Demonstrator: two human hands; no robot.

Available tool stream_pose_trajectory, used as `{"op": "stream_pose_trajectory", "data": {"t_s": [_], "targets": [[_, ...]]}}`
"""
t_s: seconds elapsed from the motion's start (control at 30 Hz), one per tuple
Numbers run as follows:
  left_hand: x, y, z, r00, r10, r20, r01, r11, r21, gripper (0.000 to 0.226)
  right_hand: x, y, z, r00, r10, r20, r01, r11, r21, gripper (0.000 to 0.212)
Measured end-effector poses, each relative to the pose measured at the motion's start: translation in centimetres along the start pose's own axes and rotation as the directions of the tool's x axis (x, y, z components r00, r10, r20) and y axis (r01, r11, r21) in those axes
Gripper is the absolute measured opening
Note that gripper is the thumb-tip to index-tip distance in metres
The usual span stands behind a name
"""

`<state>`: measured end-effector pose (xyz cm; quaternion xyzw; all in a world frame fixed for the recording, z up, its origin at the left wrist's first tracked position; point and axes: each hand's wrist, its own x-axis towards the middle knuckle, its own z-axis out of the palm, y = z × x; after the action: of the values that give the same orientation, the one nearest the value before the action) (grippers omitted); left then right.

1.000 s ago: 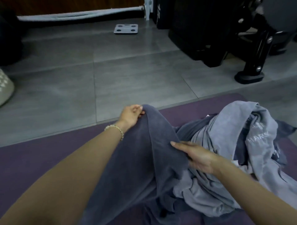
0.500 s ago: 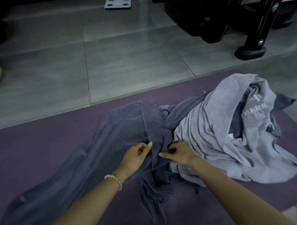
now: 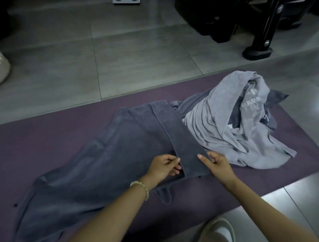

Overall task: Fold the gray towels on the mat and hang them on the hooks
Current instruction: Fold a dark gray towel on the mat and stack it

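A dark gray towel (image 3: 110,155) lies spread lengthwise on the purple mat (image 3: 51,131), with a folded strip along its right side. My left hand (image 3: 164,166) pinches the near left edge of that strip. My right hand (image 3: 215,164) pinches its near right corner, thumb on top. To the right, a light gray towel (image 3: 224,124) with white lettering sits crumpled on the mat, partly over another dark gray cloth (image 3: 274,96). No hooks are in view.
Gray floor tiles (image 3: 138,57) stretch beyond the mat. Black equipment with a stand foot (image 3: 257,51) stands at the top right. A white scale (image 3: 126,1) shows at the top edge. A pale shoe (image 3: 221,229) is at the bottom right.
The dark towel went from held up off the mat to spread flat on it. Both hands came together at its near end and now hold the folded strip, pulled straighter.
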<state>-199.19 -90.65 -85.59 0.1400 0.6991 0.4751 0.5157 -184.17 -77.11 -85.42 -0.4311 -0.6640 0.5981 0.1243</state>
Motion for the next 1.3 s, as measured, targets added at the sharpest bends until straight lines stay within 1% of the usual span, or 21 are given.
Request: {"op": "stream_pose_trajectory", "data": {"t_s": [0.03, 0.1, 0.17, 0.23, 0.33, 0.43, 0.5, 0.57, 0.67, 0.73, 0.83, 0.93, 1.07, 1.2, 1.3], "targets": [[-0.6, -0.9, 0.2, 0.999, -0.05, 0.008, 0.05, 0.998, 0.038, 0.011, -0.5, 0.7, -0.4, 1.0, 0.023, -0.011, -0.023, 0.999, -0.031, 0.018], [-1.5, -2.4, 0.1, 0.995, -0.08, -0.061, 0.087, 0.989, 0.121, 0.023, -1.1, 1.6, -0.9, 0.996, 0.088, -0.008, -0.089, 0.992, -0.094, 0.018], [-2.3, -3.1, -0.6, 0.986, -0.045, -0.163, 0.075, 0.98, 0.187, 0.027, -1.1, 1.7, -1.2, 0.991, 0.132, 0.001, -0.13, 0.98, -0.151, 0.015], [-3.3, -3.0, -1.4, 0.977, -0.033, -0.213, 0.078, 0.975, 0.209, 0.028, -1.0, 1.0, -1.5, 0.988, 0.151, -0.006, -0.149, 0.965, -0.218, 0.015], [-5.0, -1.6, -3.4, 0.97, 0.014, -0.244, 0.045, 0.972, 0.232, 0.025, -1.1, -1.4, -1.7, 0.987, 0.157, 0.04, -0.135, 0.933, -0.333, 0.032], [-7.3, 0.6, -6.5, 0.952, 0.082, -0.294, -0.005, 0.967, 0.253, 0.024, -2.2, -5.6, -1.2, 0.983, 0.133, 0.129, -0.068, 0.906, -0.418, 0.046], [-9.4, 2.3, -9.0, 0.945, 0.128, -0.301, -0.04, 0.958, 0.282, 0.025, -3.1, -9.3, -0.5, 0.976, 0.089, 0.2, 0.024, 0.866, -0.5, 0.055], [-11.9, 4.1, -11.9, 0.936, 0.173, -0.308, -0.069, 0.945, 0.321, 0.026, -4.2, -13.6, 0.7, 0.957, 0.046, 0.285, 0.142, 0.784, -0.605, 0.061], [-16.5, 6.1, -16.9, 0.917, 0.214, -0.337, -0.094, 0.936, 0.341, 0.024, -6.6, -19.6, 3.5, 0.926, 0.006, 0.378, 0.284, 0.649, -0.706, 0.065], [-19.9, 6.7, -20.1, 0.891, 0.243, -0.383, -0.084, 0.918, 0.387, 0.027, -8.6, -22.5, 6.2, 0.901, -0.031, 0.432, 0.369, 0.579, -0.727, 0.065], [-24.2, 6.6, -24.4, 0.857, 0.268, -0.441, -0.06, 0.9, 0.431, 0.03, -11.0, -24.9, 11.1, 0.851, -0.078, 0.519, 0.484, 0.498, -0.719, 0.065], [-26.8, 5.8, -28.1, 0.848, 0.249, -0.468, -0.004, 0.886, 0.464, 0.033, -11.8, -25.4, 16.3, 0.812, -0.071, 0.579, 0.539, 0.472, -0.697, 0.065], [-27.4, 3.7, -32.2, 0.87, 0.199, -0.452, 0.097, 0.829, 0.551, 0.038, -10.1, -24.0, 22.8, 0.762, -0.016, 0.648, 0.592, 0.424, -0.686, 0.067], [-25.3, 0.2, -36.5, 0.883, 0.102, -0.459, 0.248, 0.728, 0.639, 0.044, -6.5, -21.2, 29.1, 0.715, 0.071, 0.695, 0.625, 0.381, -0.681, 0.067], [-22.9, -4.2, -39.1, 0.885, 0.02, -0.465, 0.308, 0.723, 0.618, 0.045, -3.7, -18.2, 33.8, 0.689, 0.101, 0.717, 0.643, 0.371, -0.67, 0.066]]}}
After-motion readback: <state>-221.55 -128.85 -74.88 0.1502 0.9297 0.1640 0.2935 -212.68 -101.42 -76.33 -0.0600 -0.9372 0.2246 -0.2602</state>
